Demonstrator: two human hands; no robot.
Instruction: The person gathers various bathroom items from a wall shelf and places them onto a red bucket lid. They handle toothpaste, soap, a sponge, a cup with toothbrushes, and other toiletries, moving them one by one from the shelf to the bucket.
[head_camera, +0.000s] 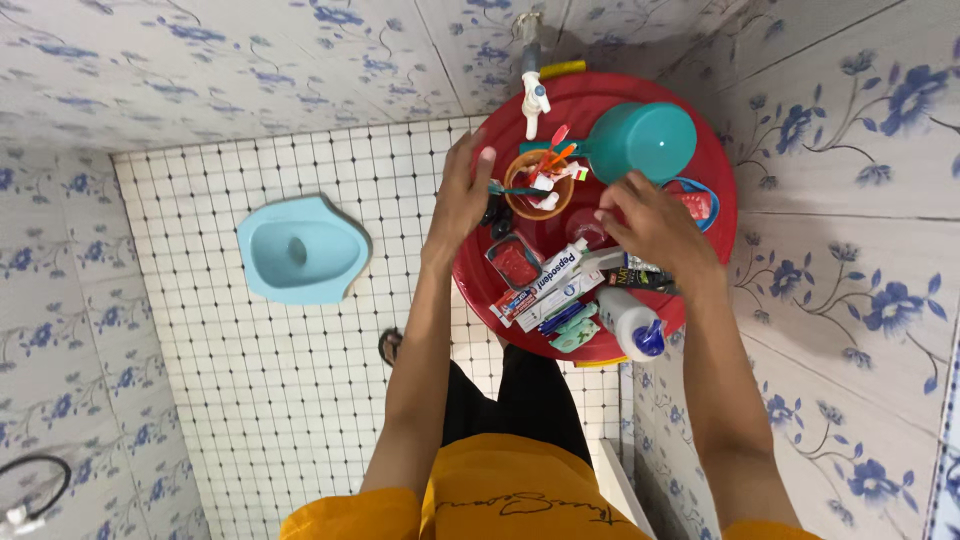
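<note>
Orange cup (538, 186) with toothbrushes, left hand (462, 195) beside it

1. Long toothpaste box (553, 283), white w/ red and blue print, lay diagonally on the red lid (600, 100), just below the right hand (650, 228).
2. Dark flat packet (640, 279) w/ yellow-green label sat just right of the box.
3. White bottle (630, 324) w/ blue cap lay at the lid's near edge.
4. Small teal packet (575, 335) lay left of the bottle.
</note>
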